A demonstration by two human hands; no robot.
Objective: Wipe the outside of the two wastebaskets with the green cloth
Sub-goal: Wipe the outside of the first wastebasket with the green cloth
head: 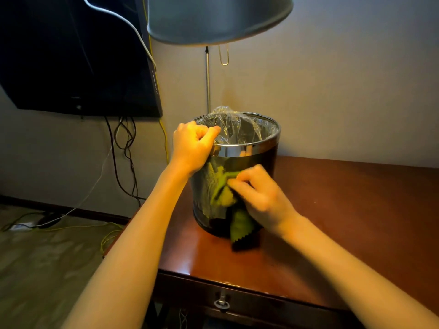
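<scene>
wastebasket (259, 157), likely light and easily tipped.
rim gripped by left hand (192, 144); limp green cloth (240, 224) pinched in right hand (260, 200).

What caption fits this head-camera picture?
Left hand grips the rim of the wastebasket; right hand holds the green cloth against its side.

Glossy dark wastebasket (251, 162) with chrome rim, clear plastic liner (240, 125), polished wood table (332, 210)

Table (332, 210): I see a glossy reddish-brown top, with a drawer (261, 302) and ring pull (222, 303) in front.
On it: bin (267, 159), upright near the left edge.
Cloth (240, 224): lower corner reaches the top.
</scene>
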